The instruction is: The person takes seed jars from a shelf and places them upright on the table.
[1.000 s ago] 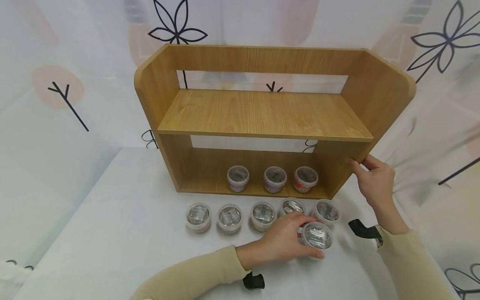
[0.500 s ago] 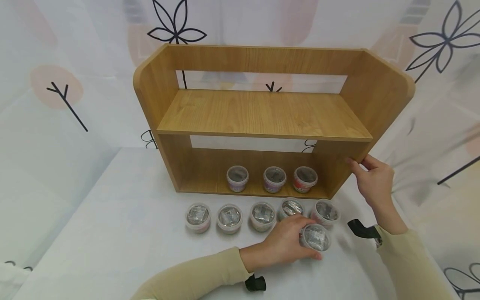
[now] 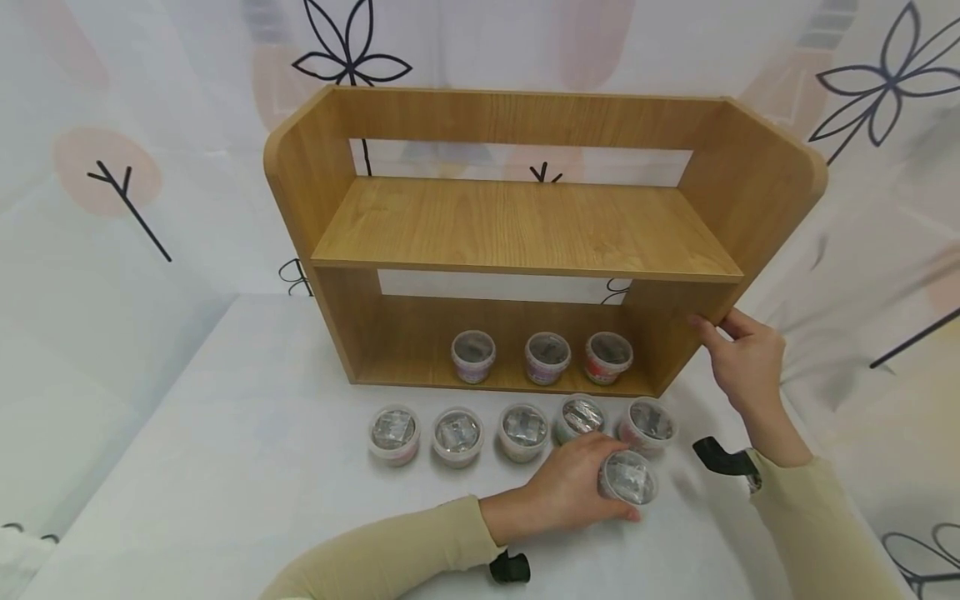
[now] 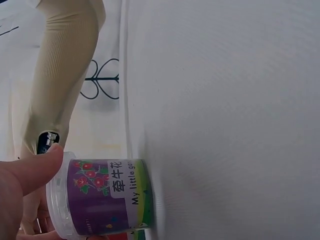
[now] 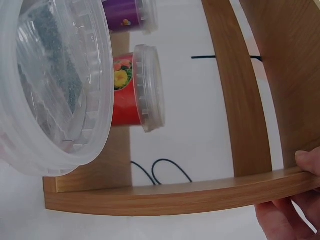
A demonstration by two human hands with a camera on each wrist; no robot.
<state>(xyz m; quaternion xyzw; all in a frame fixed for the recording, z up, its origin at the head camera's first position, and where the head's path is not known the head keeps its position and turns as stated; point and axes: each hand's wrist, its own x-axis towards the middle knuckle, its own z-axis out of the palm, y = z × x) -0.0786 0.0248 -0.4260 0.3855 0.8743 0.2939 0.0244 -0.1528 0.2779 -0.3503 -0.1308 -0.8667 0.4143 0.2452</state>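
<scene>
A small plastic tub (image 3: 628, 478) with a clear lid is held in my left hand (image 3: 562, 483), thumb and fingers around its rim. In the left wrist view the tub (image 4: 107, 195) shows a purple label with red flowers and "My little" lettering, its base right at the white tabletop (image 4: 235, 120). My right hand (image 3: 746, 362) grips the front edge of the right side panel of a two-tier wooden shelf (image 3: 525, 229). In the right wrist view the right thumb (image 5: 307, 161) lies on the inner side of the panel, the other fingers (image 5: 280, 220) on the outer side.
Along the front of the shelf stand several lidded tubs, from a left one (image 3: 393, 433) to a right one (image 3: 648, 425) just behind the held tub. Three more sit on the lower tier, among them a red-labelled tub (image 3: 607, 358). Patterned cloth (image 3: 150, 67) hangs behind.
The left hand and its tub have shifted slightly left and toward the person, fingers drawn closer round the tub. The right hand keeps its hold on the shelf.
</scene>
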